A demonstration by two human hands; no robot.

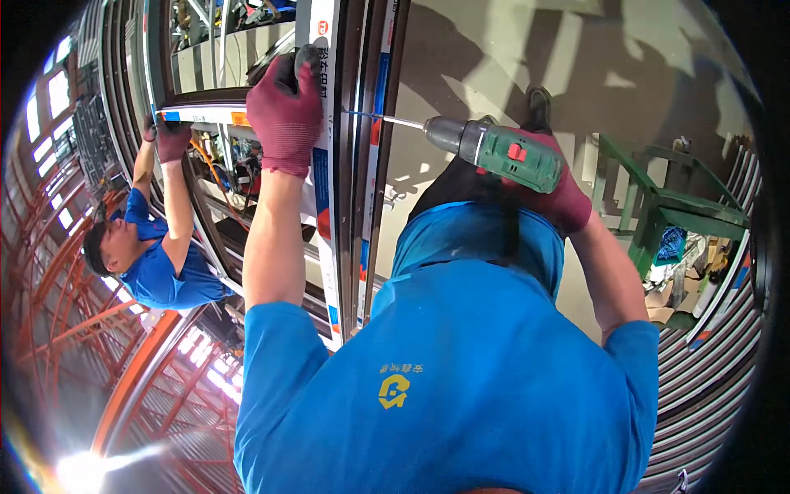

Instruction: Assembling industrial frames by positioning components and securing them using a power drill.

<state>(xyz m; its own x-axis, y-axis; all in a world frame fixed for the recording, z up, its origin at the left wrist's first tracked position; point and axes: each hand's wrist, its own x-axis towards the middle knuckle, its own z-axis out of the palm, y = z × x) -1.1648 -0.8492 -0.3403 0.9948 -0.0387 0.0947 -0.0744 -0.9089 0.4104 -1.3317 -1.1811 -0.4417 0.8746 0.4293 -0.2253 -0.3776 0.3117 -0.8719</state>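
Note:
My right hand (570,196), in a maroon glove, is closed round a green and black cordless drill (520,158). The drill lies level, and its long thin bit (403,122) points left into the dark channel of an upright metal frame (350,181). Whether the tip touches the metal, I cannot make out. My left hand (286,111), gloved in maroon with dark fingertips, is closed on the left side of that frame, where a crossbar (206,114) meets it. White, blue and red protective film covers parts of the frame.
On the left, a co-worker in a blue shirt (169,263) holds the crossbar's far end with gloved hands. A green metal stand (699,206) at right carries a blue box of small fasteners (671,245). Long metal profiles (708,395) lie at lower right.

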